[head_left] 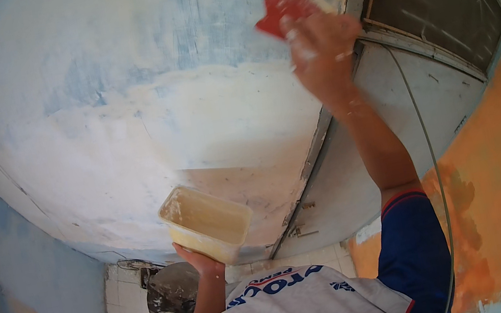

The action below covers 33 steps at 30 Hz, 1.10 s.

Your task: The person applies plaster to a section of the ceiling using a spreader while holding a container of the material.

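Our hands are well apart: the right hand (321, 43) is clamped on the red scraper (287, 4), high at the patchy wall (93, 137) near the door frame (323, 123); the left hand (198, 257) grips the tub (203, 237) lower down. For smoothing, we'd best keep the blade low-angled, pressure even, and ease off beside the frame.

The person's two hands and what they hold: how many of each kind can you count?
Hands: 2 (left hand, right hand)
Tubs: 1 (cream tub, in the left)
Scrapers: 1 (red scraper, in the right)
Total: 4
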Each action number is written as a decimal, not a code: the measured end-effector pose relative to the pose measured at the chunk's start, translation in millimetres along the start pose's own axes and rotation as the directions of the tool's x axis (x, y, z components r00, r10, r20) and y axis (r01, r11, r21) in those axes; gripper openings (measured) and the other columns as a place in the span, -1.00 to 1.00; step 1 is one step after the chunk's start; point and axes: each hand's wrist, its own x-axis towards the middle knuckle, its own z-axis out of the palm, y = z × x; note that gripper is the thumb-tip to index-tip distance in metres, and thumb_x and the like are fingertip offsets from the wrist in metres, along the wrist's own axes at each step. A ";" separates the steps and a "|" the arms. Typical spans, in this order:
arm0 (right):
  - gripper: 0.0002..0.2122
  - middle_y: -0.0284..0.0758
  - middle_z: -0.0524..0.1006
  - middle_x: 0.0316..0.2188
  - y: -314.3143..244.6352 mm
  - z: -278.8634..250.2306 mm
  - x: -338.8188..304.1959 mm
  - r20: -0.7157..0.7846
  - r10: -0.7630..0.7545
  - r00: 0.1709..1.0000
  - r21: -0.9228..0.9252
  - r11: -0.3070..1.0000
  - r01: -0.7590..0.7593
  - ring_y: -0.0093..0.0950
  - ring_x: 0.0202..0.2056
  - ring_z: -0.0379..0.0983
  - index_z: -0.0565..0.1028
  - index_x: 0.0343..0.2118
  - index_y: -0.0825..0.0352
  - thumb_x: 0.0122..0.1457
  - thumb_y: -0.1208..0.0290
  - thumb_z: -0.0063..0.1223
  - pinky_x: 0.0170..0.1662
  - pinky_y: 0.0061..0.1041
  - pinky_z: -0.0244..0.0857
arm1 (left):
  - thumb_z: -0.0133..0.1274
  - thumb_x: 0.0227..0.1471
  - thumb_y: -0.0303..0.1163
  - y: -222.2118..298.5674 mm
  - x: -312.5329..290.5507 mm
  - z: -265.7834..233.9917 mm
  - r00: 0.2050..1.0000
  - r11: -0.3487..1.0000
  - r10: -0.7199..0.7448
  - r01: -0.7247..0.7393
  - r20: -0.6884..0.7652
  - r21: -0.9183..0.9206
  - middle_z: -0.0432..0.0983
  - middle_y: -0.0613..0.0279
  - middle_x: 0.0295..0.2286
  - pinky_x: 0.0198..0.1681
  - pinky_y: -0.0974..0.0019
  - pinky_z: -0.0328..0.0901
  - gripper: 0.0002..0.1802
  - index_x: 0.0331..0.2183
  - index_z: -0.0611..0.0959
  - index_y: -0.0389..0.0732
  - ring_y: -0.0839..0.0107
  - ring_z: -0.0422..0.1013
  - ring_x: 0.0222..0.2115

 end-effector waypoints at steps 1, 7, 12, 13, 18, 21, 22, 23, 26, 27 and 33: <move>-0.67 -0.43 0.48 -0.35 -5.5 9.9 -12.1 0.066 -0.046 0.997 -0.012 0.999 0.047 -0.44 -0.22 0.44 0.65 -0.14 0.16 0.00 0.59 0.21 0.04 -0.15 0.05 | -0.47 0.30 0.37 -0.8 1.0 -0.1 1.000 1.000 0.005 -0.005 0.002 0.010 0.23 0.20 0.30 0.30 0.06 0.20 -0.15 0.35 0.26 0.01 0.11 0.22 0.28; -0.67 -0.46 0.55 -0.31 -59.1 -13.5 -51.9 0.080 -0.176 0.981 0.305 0.941 0.144 -0.48 -0.26 0.45 0.68 -0.11 0.16 -0.01 0.51 0.25 0.05 -0.17 0.04 | -0.46 0.29 0.38 -1.4 9.4 -14.5 0.999 1.000 0.026 -0.026 0.019 0.015 0.24 0.17 0.29 0.30 0.07 0.20 -0.13 0.35 0.26 -0.01 0.11 0.23 0.27; -0.59 -0.43 0.55 -0.24 1.2 -22.8 12.8 -0.129 0.039 0.991 0.025 0.999 -0.036 -0.42 -0.19 0.45 0.67 -0.05 0.12 -0.03 0.57 0.26 0.01 -0.19 0.04 | -0.47 0.28 0.40 1.7 4.1 -0.5 0.999 0.997 0.026 -0.024 -0.029 0.067 0.24 0.18 0.29 0.31 0.06 0.18 -0.11 0.36 0.26 -0.01 0.10 0.23 0.27; -0.58 -0.43 0.55 -0.25 12.5 -15.8 17.5 -0.136 0.033 0.990 -0.001 0.999 -0.034 -0.41 -0.19 0.46 0.67 -0.05 0.11 -0.03 0.58 0.26 0.02 -0.18 0.05 | -0.47 0.28 0.40 1.2 3.3 1.0 1.000 0.998 0.016 -0.016 -0.008 0.058 0.24 0.18 0.29 0.31 0.06 0.18 -0.11 0.36 0.26 0.00 0.11 0.23 0.27; -0.71 -0.45 0.52 -0.37 -38.2 6.8 -38.8 0.066 -0.196 0.978 0.165 0.969 0.183 -0.47 -0.22 0.48 0.65 -0.09 0.16 0.09 0.48 0.23 0.10 -0.07 0.17 | -0.45 0.28 0.40 2.0 2.5 2.3 1.000 0.999 -0.006 0.006 0.019 0.043 0.23 0.21 0.30 0.32 0.06 0.17 -0.12 0.36 0.26 0.01 0.12 0.22 0.28; -0.79 -0.53 0.53 -0.36 -52.3 -11.5 -41.4 0.068 -0.298 0.952 0.335 0.906 0.260 -0.53 -0.18 0.51 0.65 -0.23 0.09 0.03 0.41 0.30 0.09 -0.08 0.26 | -0.46 0.28 0.40 4.5 -0.3 -0.8 1.000 1.000 -0.005 0.004 0.017 0.019 0.23 0.22 0.30 0.32 0.06 0.17 -0.12 0.36 0.25 0.02 0.12 0.22 0.28; -0.77 -0.54 0.53 -0.36 -46.9 -18.4 -35.6 0.049 -0.313 0.948 0.387 0.881 0.271 -0.53 -0.18 0.51 0.66 -0.22 0.09 0.02 0.41 0.31 0.08 -0.09 0.28 | -0.46 0.28 0.40 5.0 1.1 -1.5 1.000 1.000 0.008 -0.008 0.021 0.023 0.23 0.22 0.30 0.32 0.06 0.17 -0.12 0.36 0.25 0.02 0.12 0.22 0.28; -0.70 -0.52 0.55 -0.34 -28.8 -26.9 -23.0 -0.022 -0.252 0.968 0.304 0.920 0.246 -0.55 -0.18 0.52 0.66 -0.16 0.11 -0.01 0.44 0.32 0.03 -0.12 0.30 | -0.46 0.28 0.39 4.8 1.8 -2.0 1.000 0.999 0.014 -0.015 0.026 0.031 0.23 0.21 0.30 0.32 0.06 0.17 -0.12 0.36 0.25 0.02 0.12 0.22 0.28; -0.64 -0.41 0.61 -0.22 16.4 -37.6 23.0 -0.231 -0.073 0.970 0.099 0.990 0.098 -0.42 -0.18 0.50 0.69 -0.10 0.24 -0.05 0.55 0.26 0.06 -0.18 0.18 | -0.46 0.29 0.39 4.5 -0.9 2.3 1.000 0.998 0.023 -0.024 0.018 0.053 0.23 0.21 0.30 0.32 0.06 0.17 -0.13 0.36 0.26 0.02 0.12 0.22 0.28; -0.60 -0.42 0.62 -0.21 33.2 -33.2 31.2 -0.283 -0.087 0.955 0.009 0.996 0.093 -0.40 -0.15 0.50 0.68 -0.06 0.17 -0.04 0.55 0.27 0.04 -0.21 0.18 | -0.46 0.29 0.39 3.6 -2.1 3.7 1.000 0.998 0.020 -0.021 0.017 0.060 0.23 0.21 0.30 0.32 0.06 0.17 -0.13 0.36 0.26 0.02 0.12 0.22 0.28; -0.61 -0.44 0.59 -0.36 -7.5 2.2 -27.7 -0.075 -0.175 0.982 0.113 0.977 0.183 -0.47 -0.28 0.53 0.66 -0.05 0.09 0.01 0.52 0.34 0.14 -0.11 0.17 | -0.47 0.27 0.39 2.5 2.6 2.5 0.999 1.000 -0.010 0.009 0.052 0.029 0.23 0.18 0.30 0.31 -0.03 0.20 -0.13 0.37 0.22 0.05 0.06 0.22 0.28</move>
